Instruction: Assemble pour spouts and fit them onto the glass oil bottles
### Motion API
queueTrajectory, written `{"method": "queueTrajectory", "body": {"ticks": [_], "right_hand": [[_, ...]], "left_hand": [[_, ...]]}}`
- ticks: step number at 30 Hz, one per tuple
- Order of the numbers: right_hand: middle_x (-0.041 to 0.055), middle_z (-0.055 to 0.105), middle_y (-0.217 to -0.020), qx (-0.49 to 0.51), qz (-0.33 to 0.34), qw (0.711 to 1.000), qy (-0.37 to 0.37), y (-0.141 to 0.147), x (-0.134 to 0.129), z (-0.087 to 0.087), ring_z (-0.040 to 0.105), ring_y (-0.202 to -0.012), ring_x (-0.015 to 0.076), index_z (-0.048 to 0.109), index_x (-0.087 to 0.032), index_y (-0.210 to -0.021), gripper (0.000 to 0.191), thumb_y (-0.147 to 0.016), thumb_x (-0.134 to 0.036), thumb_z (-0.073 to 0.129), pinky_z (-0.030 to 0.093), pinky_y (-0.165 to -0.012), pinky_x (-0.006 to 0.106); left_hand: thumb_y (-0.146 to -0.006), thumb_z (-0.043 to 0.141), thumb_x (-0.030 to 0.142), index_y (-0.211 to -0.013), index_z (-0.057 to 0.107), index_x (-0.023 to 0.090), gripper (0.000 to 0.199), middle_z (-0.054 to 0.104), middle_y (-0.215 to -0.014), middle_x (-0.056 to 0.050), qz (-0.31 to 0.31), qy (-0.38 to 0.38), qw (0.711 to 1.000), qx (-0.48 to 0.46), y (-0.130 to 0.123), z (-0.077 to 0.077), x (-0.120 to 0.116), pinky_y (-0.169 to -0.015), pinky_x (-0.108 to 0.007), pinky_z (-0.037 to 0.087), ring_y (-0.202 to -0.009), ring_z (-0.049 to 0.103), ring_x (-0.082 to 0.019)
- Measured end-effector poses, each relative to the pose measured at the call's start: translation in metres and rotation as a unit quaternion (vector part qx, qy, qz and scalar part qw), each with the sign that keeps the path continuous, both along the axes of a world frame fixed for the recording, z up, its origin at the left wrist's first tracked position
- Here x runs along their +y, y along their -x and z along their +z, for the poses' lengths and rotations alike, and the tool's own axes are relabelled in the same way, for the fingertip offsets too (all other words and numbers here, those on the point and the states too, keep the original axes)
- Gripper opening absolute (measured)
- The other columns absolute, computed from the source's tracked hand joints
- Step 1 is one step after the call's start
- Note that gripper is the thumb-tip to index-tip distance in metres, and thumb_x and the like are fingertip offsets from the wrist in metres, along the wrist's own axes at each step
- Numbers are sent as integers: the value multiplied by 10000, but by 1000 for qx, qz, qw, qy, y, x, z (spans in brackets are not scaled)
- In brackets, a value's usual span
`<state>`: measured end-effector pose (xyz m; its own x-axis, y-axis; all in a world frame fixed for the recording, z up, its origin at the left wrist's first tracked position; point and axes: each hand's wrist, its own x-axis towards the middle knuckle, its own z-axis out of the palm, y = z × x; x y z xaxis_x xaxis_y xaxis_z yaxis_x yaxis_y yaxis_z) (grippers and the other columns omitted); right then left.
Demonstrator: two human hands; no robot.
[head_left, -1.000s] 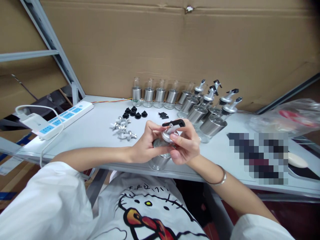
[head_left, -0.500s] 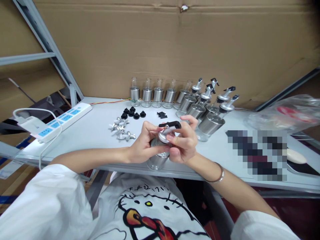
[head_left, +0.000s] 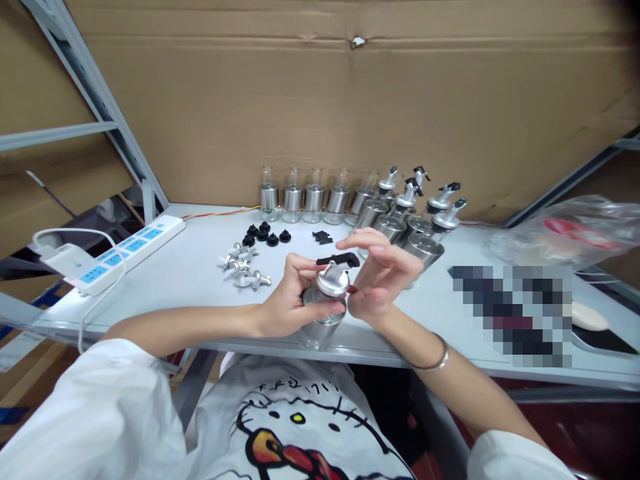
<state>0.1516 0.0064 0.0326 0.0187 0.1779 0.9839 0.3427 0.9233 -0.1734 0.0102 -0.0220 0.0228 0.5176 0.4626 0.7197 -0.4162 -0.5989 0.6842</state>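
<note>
Close to the table's front edge stands an oil bottle (head_left: 320, 332), clear glass with a steel sleeve. A silver pour spout (head_left: 333, 280) with a black flip cap (head_left: 338, 259) sits on its neck. My left hand (head_left: 293, 300) is wrapped round the bottle just below the spout, thumb across the front. Beside the spout on the right, my right hand (head_left: 385, 277) has its fingers spread and apart, with nothing held; the base of its thumb is close to the spout, and I cannot tell whether they touch.
Bare-necked bottles (head_left: 303, 199) line the back, and bottles with spouts (head_left: 425, 240) stand at right. Black stoppers (head_left: 263, 233), silver spouts (head_left: 245, 267) and small black caps (head_left: 323, 237) lie in the middle. A power strip (head_left: 135, 250) is left, a plastic bag (head_left: 560, 230) right.
My right hand has let go of the spout, opened and moved slightly right. My left hand still holds the bottle. The whole view has shifted slightly.
</note>
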Motion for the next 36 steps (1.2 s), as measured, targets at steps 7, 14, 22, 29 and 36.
{"method": "queueTrajectory", "body": {"ticks": [7,14,22,29,36], "right_hand": [[22,512,-810,143,26,985,-90,-6,6,24,581,-639,215,516,-306,-1062,257,-908,-481,406,441,-621,399],[21,535,-787,135,-23,989,-63,-12,11,22,593,-650,224,499,-298,-997,265,-907,-523,389,465,-632,422],[17,546,-765,99,2,994,-49,-13,9,18,592,-695,228,506,-293,-1030,231,-924,-463,388,439,-680,418],[21,576,-790,52,14,997,-46,-12,9,13,582,-724,206,493,-265,-1057,227,-936,-407,364,446,-700,416],[24,590,-795,21,-1,999,-43,-12,8,10,588,-727,209,478,-265,-1057,218,-933,-398,357,440,-723,436]], "left_hand": [[-892,586,153,-1112,263,310,421,616,-958,18,-24,-12,1000,-4,-2,4,-5,-759,-311,558,-886,680,-137],[-896,586,152,-1104,294,297,387,628,-932,35,-16,30,999,-20,-1,4,-1,-759,-293,548,-853,680,-115],[-888,611,268,-1084,311,283,359,659,-890,42,98,-42,990,-88,11,52,26,-708,-279,558,-797,694,-127],[-831,675,372,-1119,363,315,427,673,-964,30,318,-172,924,-127,54,87,114,-807,-295,547,-877,687,-131],[-802,627,550,-1175,369,241,549,685,-1030,-66,464,-135,875,-35,94,60,206,-827,-336,550,-888,698,-167]]}}
